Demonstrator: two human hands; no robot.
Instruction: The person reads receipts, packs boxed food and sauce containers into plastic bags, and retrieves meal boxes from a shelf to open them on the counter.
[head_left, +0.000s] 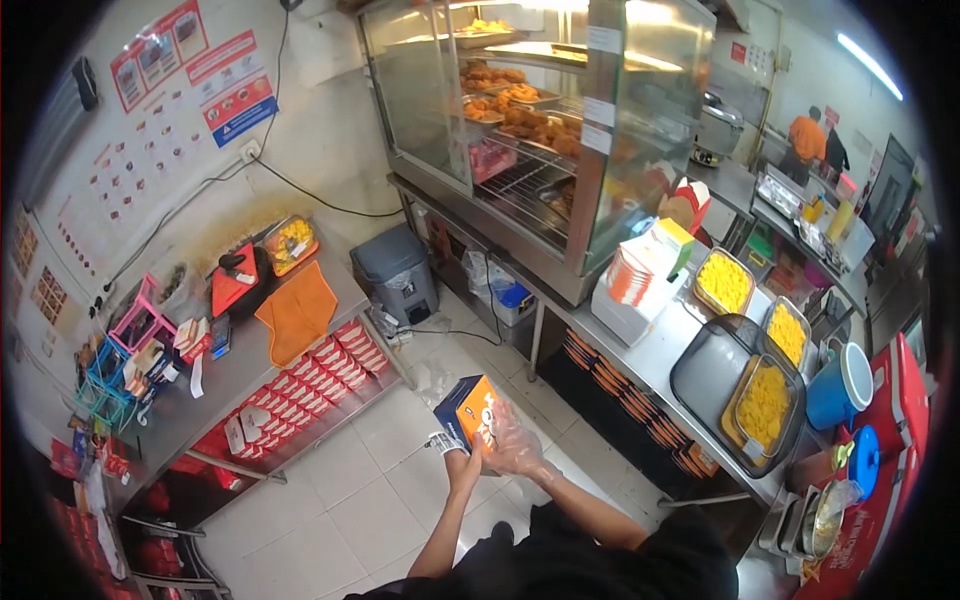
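Note:
Near the middle of the head view, an orange and dark blue box [465, 408] is held above the tiled floor. My left hand [461, 468] grips its lower side, with a small printed paper [443, 441] beside the fingers. Against the box's orange face lies my right hand [515, 445], in a clear plastic glove, its fingers pressed on the printed side. The box looks closed from this angle; its far side and any contents are hidden.
A glass warming cabinet [590, 110] with fried food stands ahead. The right counter [640, 360] bears trays of yellow food. On the left counter [240, 370] lies an orange cloth [298, 314]. A grey bin [396, 275] stands between. A person in orange [806, 137] is far back right.

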